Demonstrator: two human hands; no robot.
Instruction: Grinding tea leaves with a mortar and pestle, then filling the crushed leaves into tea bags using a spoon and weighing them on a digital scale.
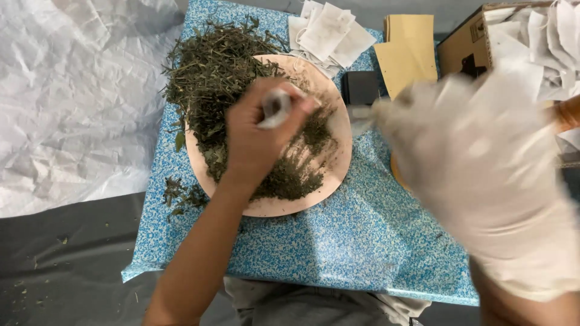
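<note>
Gloved right hand point(483, 157); plate point(335, 157) (dried herbs point(211, 78))

Makeshift herb-packing workspace: dried herbs point(223, 78) on a plate point(329, 175), empty filter sachets point(329, 30).

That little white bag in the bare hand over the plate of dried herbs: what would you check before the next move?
1. Small white bag held in the left hand: ok.
2. Bag's mouth open: cannot tell, fingers cover it.
3. Bag over the plate: ok.
4. Dried herbs contained on the plate: not ok, some lie on the blue table.
5. Gloved right hand steady: cannot tell, blurred.
6. Spare empty bags behind the plate: ok.
</note>
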